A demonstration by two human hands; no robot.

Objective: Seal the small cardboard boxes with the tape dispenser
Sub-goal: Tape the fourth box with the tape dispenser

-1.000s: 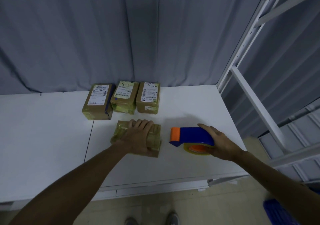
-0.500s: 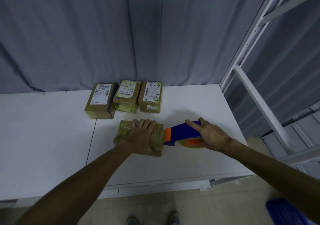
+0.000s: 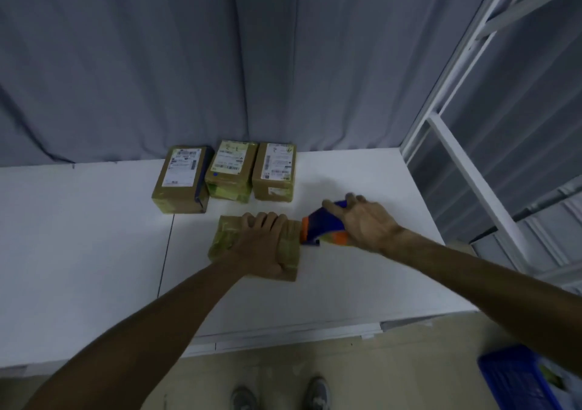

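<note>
A small cardboard box (image 3: 225, 239) wrapped in yellowish tape lies on the white table (image 3: 78, 252). My left hand (image 3: 263, 245) presses flat on top of it, fingers curled over its far edge. My right hand (image 3: 362, 223) grips the blue and orange tape dispenser (image 3: 318, 228), whose orange front end touches the box's right side. Behind stand three more labelled boxes in a row: a left box (image 3: 181, 179), a middle box (image 3: 231, 170) and a right box (image 3: 275, 173).
A grey curtain (image 3: 220, 63) hangs along the table's back edge. A white metal rack frame (image 3: 466, 170) rises at the right. A blue crate (image 3: 516, 378) sits on the floor at the lower right. My shoes (image 3: 315, 394) show below the table's front edge.
My right hand has carried the tape dispenser leftward from the open table until its front end meets the right side of the box. My left hand has stayed on the box.
</note>
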